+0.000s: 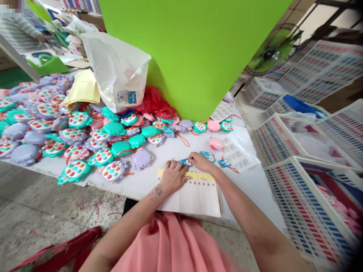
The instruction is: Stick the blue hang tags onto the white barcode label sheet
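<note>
My left hand (pixel 175 176) lies flat with fingers spread on the top edge of a notepad (pixel 190 198), which has white pages and a yellow strip along the top. Just above that edge is a blue "TOYS" tag (pixel 185 162), its far side close to my left fingertips. My right hand (pixel 202 162) pinches the right end of this tag. More blue tags (pixel 208 155) lie to the right, one (pixel 224 163) with an orange cord. A pink animal-shaped toy (pixel 216 143) sits beyond my right hand, beside sheets of printed labels (pixel 239 155).
Piles of purple, teal and pink toys (pixel 75 136) with coloured buttons cover the table's left. A white plastic bag (pixel 116 68) and a green panel (pixel 187 49) stand behind. Plastic crates (pixel 297 204) line the right, near a fan (pixel 269 54). A person (pixel 18 34) is at far left.
</note>
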